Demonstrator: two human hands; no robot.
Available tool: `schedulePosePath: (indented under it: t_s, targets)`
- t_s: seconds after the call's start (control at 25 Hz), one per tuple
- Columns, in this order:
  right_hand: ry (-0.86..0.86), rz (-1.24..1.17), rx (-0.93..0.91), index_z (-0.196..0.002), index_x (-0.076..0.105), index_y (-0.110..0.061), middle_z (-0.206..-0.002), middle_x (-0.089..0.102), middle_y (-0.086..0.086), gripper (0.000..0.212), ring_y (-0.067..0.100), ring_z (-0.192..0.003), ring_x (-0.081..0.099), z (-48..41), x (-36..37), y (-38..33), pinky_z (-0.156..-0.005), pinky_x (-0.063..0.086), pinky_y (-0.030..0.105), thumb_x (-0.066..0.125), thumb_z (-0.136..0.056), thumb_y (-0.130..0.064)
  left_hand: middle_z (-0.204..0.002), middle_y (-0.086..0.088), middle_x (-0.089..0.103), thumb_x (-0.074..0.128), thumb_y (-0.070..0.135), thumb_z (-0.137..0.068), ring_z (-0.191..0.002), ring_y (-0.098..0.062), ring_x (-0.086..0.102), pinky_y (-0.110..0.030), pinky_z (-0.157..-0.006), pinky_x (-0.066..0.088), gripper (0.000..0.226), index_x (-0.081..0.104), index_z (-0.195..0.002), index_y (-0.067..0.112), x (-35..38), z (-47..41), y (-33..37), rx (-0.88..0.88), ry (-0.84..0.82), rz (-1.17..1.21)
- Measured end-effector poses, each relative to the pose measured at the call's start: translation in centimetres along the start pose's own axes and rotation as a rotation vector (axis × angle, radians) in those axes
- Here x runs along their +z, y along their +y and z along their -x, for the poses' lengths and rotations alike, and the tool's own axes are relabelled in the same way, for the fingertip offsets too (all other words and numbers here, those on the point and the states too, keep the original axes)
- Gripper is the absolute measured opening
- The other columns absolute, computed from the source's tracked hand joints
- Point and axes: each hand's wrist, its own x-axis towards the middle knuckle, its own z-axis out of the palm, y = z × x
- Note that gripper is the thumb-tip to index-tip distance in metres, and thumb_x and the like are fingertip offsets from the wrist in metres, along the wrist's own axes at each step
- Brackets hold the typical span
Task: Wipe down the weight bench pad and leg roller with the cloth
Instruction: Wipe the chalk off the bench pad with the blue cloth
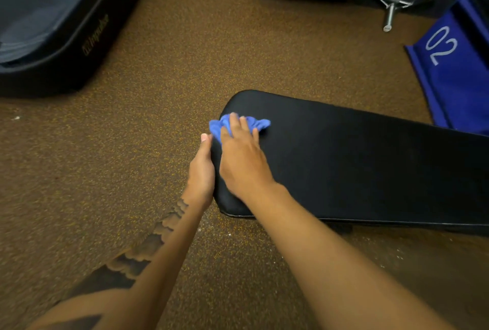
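A long black bench pad (357, 160) stretches from the centre of the view to the right edge. A crumpled blue cloth (254, 124) lies on its left end. My right hand (242, 160) presses flat on the cloth, fingers spread over it. My left hand (201, 171) grips the pad's left end edge, thumb up along the side. The leg roller is out of sight.
Brown speckled rubber floor (132, 157) surrounds the bench. A black machine base (53, 28) fills the upper left. A blue mat marked 02 (449, 65) lies at the right, with a chrome bar and dark equipment (391, 9) behind it.
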Motion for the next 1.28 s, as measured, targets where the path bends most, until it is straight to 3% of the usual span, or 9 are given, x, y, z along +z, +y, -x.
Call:
schedulePosePath:
  t_s: [0.2,0.32,0.48,0.64,0.84,0.96,1.08,1.24,1.28]
  targets:
    - [0.018,0.011,-0.157,-0.133,0.046,0.0,-0.148,0.034,0.018,0.057,0.035,-0.139,0.027,8.1,0.8,2.0,-0.11,0.029,0.048,0.031,-0.079,-0.007,-0.119,-0.009,0.071,0.032,0.049,-0.104,-0.113,-0.019,0.066,-0.036,-0.106,0.045,0.053,0.068,-0.117,0.012,0.5,0.6,0.3,-0.041,-0.013,0.019]
    - [0.039,0.015,-0.079,-0.128,0.051,0.002,-0.143,0.041,0.019,0.051,0.039,-0.134,0.034,7.0,0.7,2.6,-0.104,0.038,0.05,0.04,-0.079,-0.001,-0.117,-0.008,0.072,0.027,0.043,-0.106,-0.111,-0.017,0.066,-0.03,-0.098,0.049,0.053,0.069,-0.111,0.012,0.8,1.1,0.5,-0.038,-0.025,0.015]
    - [0.046,0.017,0.074,-0.135,0.039,0.001,-0.15,0.026,0.017,0.054,0.037,-0.14,0.018,0.1,-0.6,2.2,-0.112,0.023,0.045,0.044,-0.082,0.003,-0.129,-0.009,0.066,0.028,0.041,-0.106,-0.119,-0.017,0.062,-0.029,-0.104,0.046,0.051,0.063,-0.125,0.009,0.8,0.8,0.2,-0.017,-0.019,0.057]
    - [-0.002,0.051,0.021,-0.135,0.039,-0.001,-0.153,0.018,0.015,0.045,0.035,-0.141,0.012,-1.0,0.1,-0.1,-0.113,0.018,0.047,0.037,-0.091,-0.008,-0.132,-0.012,0.062,0.028,0.042,-0.106,-0.127,-0.019,0.055,-0.036,-0.115,0.034,0.05,0.06,-0.126,0.009,0.6,0.3,-0.1,0.0,-0.051,0.136]
    - [0.134,0.022,-0.063,-0.124,0.055,0.004,-0.139,0.046,0.02,0.05,0.039,-0.132,0.038,9.9,1.6,-0.9,-0.101,0.04,0.05,0.028,-0.083,-0.004,-0.126,-0.013,0.066,0.027,0.041,-0.106,-0.111,-0.019,0.065,-0.027,-0.097,0.051,0.051,0.062,-0.124,0.008,0.9,0.8,0.3,-0.036,-0.05,0.139]
    - [0.13,0.068,-0.118,-0.128,0.052,0.002,-0.144,0.041,0.018,0.049,0.037,-0.136,0.031,12.8,0.6,2.1,-0.104,0.039,0.049,0.031,-0.084,0.002,-0.124,-0.009,0.069,0.027,0.043,-0.106,-0.116,-0.02,0.064,-0.032,-0.099,0.049,0.052,0.067,-0.118,0.012,0.9,0.8,0.3,-0.054,-0.049,0.101]
    - [0.161,0.05,0.034,-0.126,0.052,0.005,-0.143,0.041,0.02,0.05,0.041,-0.135,0.032,10.1,-0.1,4.0,-0.101,0.04,0.05,0.037,-0.079,0.004,-0.114,-0.004,0.073,0.03,0.043,-0.106,-0.11,-0.019,0.066,-0.031,-0.095,0.051,0.049,0.071,-0.105,0.016,1.0,0.9,0.3,-0.05,-0.026,0.091]
    - [0.151,0.074,0.173,-0.129,0.048,0.006,-0.145,0.036,0.022,0.052,0.041,-0.136,0.029,4.0,0.3,1.5,-0.111,0.024,0.05,0.03,-0.081,-0.003,-0.121,-0.01,0.07,0.029,0.042,-0.106,-0.115,-0.021,0.064,-0.032,-0.1,0.049,0.05,0.069,-0.112,0.012,0.8,0.7,0.1,-0.04,-0.039,0.092]
    - [0.175,0.074,0.162,-0.126,0.051,0.007,-0.142,0.04,0.023,0.052,0.041,-0.134,0.033,4.1,1.1,0.2,-0.11,0.027,0.051,0.028,-0.081,-0.005,-0.122,-0.013,0.068,0.029,0.042,-0.106,-0.117,-0.023,0.063,-0.035,-0.105,0.046,0.051,0.068,-0.114,0.009,0.7,0.6,0.1,-0.025,-0.048,0.097]
